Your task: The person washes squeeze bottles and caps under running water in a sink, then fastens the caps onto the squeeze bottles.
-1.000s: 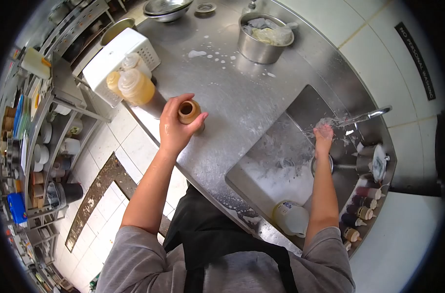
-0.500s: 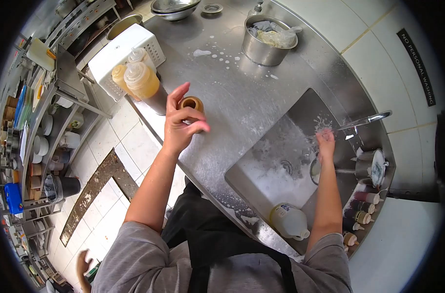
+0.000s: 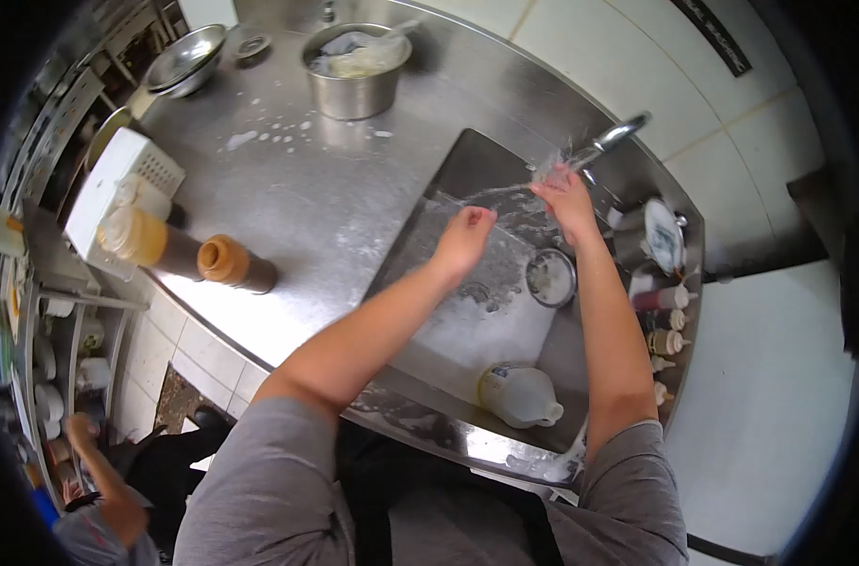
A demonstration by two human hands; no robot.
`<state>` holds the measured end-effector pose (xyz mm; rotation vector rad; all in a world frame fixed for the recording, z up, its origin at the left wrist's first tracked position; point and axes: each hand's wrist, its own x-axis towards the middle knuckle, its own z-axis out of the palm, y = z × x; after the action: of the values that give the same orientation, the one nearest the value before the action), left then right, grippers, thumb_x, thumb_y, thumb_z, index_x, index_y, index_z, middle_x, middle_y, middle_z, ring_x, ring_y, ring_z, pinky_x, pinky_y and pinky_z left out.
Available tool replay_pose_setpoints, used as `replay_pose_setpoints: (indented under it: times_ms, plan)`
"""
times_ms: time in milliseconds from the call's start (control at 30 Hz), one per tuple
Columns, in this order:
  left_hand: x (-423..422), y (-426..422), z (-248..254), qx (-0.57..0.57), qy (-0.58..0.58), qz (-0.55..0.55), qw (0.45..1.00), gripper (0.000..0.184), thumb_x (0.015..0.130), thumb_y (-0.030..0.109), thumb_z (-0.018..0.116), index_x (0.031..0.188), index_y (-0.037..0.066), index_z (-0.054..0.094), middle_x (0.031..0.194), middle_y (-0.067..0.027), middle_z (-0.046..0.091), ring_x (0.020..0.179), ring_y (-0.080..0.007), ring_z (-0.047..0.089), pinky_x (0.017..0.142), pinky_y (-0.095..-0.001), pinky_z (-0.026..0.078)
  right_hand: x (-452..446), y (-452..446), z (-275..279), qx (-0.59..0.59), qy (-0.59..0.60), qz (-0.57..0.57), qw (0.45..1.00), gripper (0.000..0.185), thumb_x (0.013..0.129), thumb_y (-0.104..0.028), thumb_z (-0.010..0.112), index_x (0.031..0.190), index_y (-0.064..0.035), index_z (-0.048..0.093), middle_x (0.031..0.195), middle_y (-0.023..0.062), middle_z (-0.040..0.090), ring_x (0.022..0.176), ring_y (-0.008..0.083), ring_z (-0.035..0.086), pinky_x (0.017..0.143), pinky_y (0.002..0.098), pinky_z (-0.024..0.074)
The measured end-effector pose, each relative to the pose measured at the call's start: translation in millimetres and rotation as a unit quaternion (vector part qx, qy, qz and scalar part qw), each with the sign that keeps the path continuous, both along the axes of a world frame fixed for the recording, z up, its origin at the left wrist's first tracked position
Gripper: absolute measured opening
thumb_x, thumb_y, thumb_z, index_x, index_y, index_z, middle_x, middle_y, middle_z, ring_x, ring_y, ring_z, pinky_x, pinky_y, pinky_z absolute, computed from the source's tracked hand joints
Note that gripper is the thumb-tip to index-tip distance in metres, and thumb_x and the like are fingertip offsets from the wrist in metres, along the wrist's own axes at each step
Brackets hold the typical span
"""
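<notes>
Our left hand (image 3: 464, 243), off the set-down bottle (image 3: 246, 271), is nearing our right hand (image 3: 566, 200)—wetting unfinished, tap (image 3: 622, 132) running (any grip unclear).

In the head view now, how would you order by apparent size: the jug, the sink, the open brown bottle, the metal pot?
Largest to smallest, as they look:
1. sink
2. metal pot
3. jug
4. open brown bottle, only somewhat smaller than the jug

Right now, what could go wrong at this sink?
Water from the faucet breaks over the right hand and might splash beyond the sink. The open brown bottle stands near the counter's edge, so a bump could perhaps send it to the floor.
</notes>
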<state>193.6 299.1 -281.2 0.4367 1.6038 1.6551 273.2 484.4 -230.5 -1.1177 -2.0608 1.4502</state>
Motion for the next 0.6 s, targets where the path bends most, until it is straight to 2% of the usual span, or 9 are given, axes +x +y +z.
replay_pose_setpoints:
  times_ms: [33, 100, 167, 233, 267, 333, 467, 533, 600]
  plan:
    - [-4.3, 38.8, -8.0, -0.050, -0.205, -0.053, 0.976, 0.031, 0.098, 0.032, 0.047, 0.109, 0.007, 0.059, 0.110, -0.0082, 0.053, 0.096, -0.0200, 0.053, 0.084, -0.0341, 0.046, 2.5, -0.9, 10.0, 0.005, -0.004, -0.010, 1.000, 0.069, 0.077, -0.010, 0.075, 0.133, 0.0053, 0.038, 0.118, 0.0190, 0.059, 0.099, 0.0216, 0.060, 0.080, 0.0307, 0.0481]
    - [-4.4, 102.4, -23.6, -0.012, -0.291, -0.039, 0.956, 0.032, 0.099, 0.035, 0.042, 0.108, 0.010, 0.060, 0.110, -0.0061, 0.056, 0.095, -0.0185, 0.055, 0.082, -0.0328, 0.047, 6.2, 2.8, 25.9, 0.024, 0.005, 0.012, 1.000, 0.075, 0.075, -0.012, 0.078, 0.134, 0.0056, 0.034, 0.111, 0.0151, 0.061, 0.086, 0.0149, 0.059, 0.070, 0.0267, 0.0458]
    - [-8.9, 146.1, -8.6, 0.052, -0.299, -0.041, 0.952, 0.031, 0.100, 0.032, 0.040, 0.106, 0.009, 0.060, 0.104, -0.0058, 0.060, 0.092, -0.0166, 0.057, 0.079, -0.0327, 0.048, 13.6, 9.2, 37.8, 0.065, -0.031, 0.007, 0.997, 0.073, 0.077, -0.009, 0.077, 0.134, 0.0081, 0.035, 0.113, 0.0153, 0.061, 0.092, 0.0152, 0.059, 0.073, 0.0251, 0.0458]
    - [-6.7, 169.9, 21.4, 0.126, -0.320, -0.067, 0.937, 0.028, 0.100, 0.029, 0.042, 0.105, 0.008, 0.060, 0.096, -0.0053, 0.063, 0.084, -0.0155, 0.058, 0.074, -0.0318, 0.049, 22.5, 11.4, 49.3, -0.005, 0.051, 0.036, 0.998, 0.067, 0.079, -0.004, 0.072, 0.133, 0.0114, 0.036, 0.124, 0.0236, 0.055, 0.108, 0.0238, 0.059, 0.092, 0.0307, 0.0463]
    - [-5.7, 175.8, 34.7, 0.126, -0.323, -0.068, 0.935, 0.028, 0.100, 0.029, 0.042, 0.105, 0.008, 0.060, 0.096, -0.0053, 0.063, 0.084, -0.0155, 0.058, 0.074, -0.0318, 0.049, 26.6, 15.4, 49.7, -0.005, 0.048, 0.035, 0.998, 0.067, 0.079, -0.004, 0.072, 0.133, 0.0114, 0.036, 0.124, 0.0236, 0.055, 0.108, 0.0238, 0.059, 0.092, 0.0307, 0.0463]
    - [-7.6, 185.8, 46.3, 0.160, -0.259, -0.130, 0.944, 0.024, 0.098, 0.025, 0.045, 0.104, 0.007, 0.060, 0.088, -0.0056, 0.064, 0.075, -0.0154, 0.059, 0.068, -0.0310, 0.050, 31.5, 20.0, 50.8, -0.012, 0.108, 0.032, 0.994, 0.058, 0.080, -0.003, 0.071, 0.128, 0.0116, 0.043, 0.122, 0.0223, 0.057, 0.108, 0.0225, 0.059, 0.092, 0.0302, 0.0460]
    - [-24.3, 173.4, 23.8, 0.123, -0.155, -0.103, 0.975, 0.022, 0.096, 0.022, 0.051, 0.094, 0.005, 0.065, 0.080, -0.0058, 0.065, 0.067, -0.0177, 0.061, 0.062, -0.0319, 0.049, 20.8, 8.7, 49.6, -0.024, 0.076, 0.065, 0.995, 0.051, 0.081, -0.007, 0.071, 0.124, 0.0108, 0.050, 0.118, 0.0201, 0.060, 0.107, 0.0205, 0.059, 0.091, 0.0297, 0.0463]
    - [-22.2, 150.5, -6.5, 0.050, 0.040, -0.044, 0.997, 0.021, 0.090, 0.022, 0.059, 0.080, 0.005, 0.068, 0.072, -0.0077, 0.066, 0.064, -0.0205, 0.063, 0.059, -0.0350, 0.050, 6.2, 5.7, 39.7, 0.224, -0.047, 0.047, 0.972, 0.047, 0.084, -0.013, 0.069, 0.121, 0.0103, 0.052, 0.114, 0.0155, 0.062, 0.104, 0.0187, 0.060, 0.090, 0.0281, 0.0461]
    - [-8.4, 101.7, -40.3, -0.005, 0.295, -0.054, 0.954, 0.019, 0.083, 0.023, 0.066, 0.074, 0.007, 0.070, 0.073, -0.0117, 0.067, 0.066, -0.0262, 0.065, 0.060, -0.0391, 0.051, -2.4, 15.6, 27.8, 0.113, 0.008, 0.029, 0.993, 0.044, 0.086, -0.014, 0.067, 0.122, 0.0087, 0.052, 0.114, 0.0138, 0.062, 0.104, 0.0193, 0.060, 0.090, 0.0282, 0.0464]
